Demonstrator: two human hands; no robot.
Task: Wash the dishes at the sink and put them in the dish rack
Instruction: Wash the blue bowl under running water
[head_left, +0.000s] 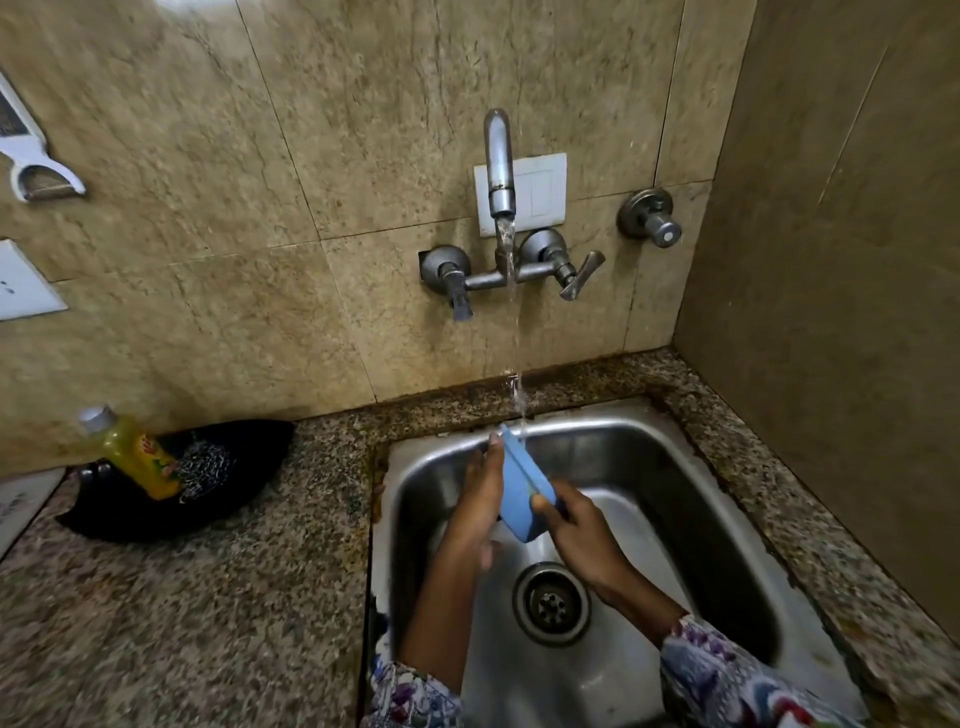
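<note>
the washing is somewhere in the middle, going by what shows. a blue dish (522, 486), flat and rectangular like a small tray or lid, is up on edge over the steel sink (649, 467). the left hand (480, 499) lies flat along its left face with fingers straight, pressing rather than curling round it. the right hand (576, 530) takes it at the near lower end, thumb on top and fingers curled under, so that grip is closed on the dish.

above and just beyond the two hands the tap (498, 161) is running, and the stream of water (517, 364) meets the far top corner of the dish, right by the left fingertips. i'd read this as rinsing. i can't make out any suds on it.

below the grip the basin holds nothing but the drain (551, 603), so no other dishes wait there, though more may sit out of view. well off to the left of the hands, on the granite surface (208, 597), a yellow bottle of dish soap (137, 452) leans in a black holder (228, 467) beside a steel scrubber (205, 467), neither in use.

no dish rack shows anywhere, so i can't tell what is already racked. for this piece, what's left is finishing the rinse and carrying it over to the rack.
</note>
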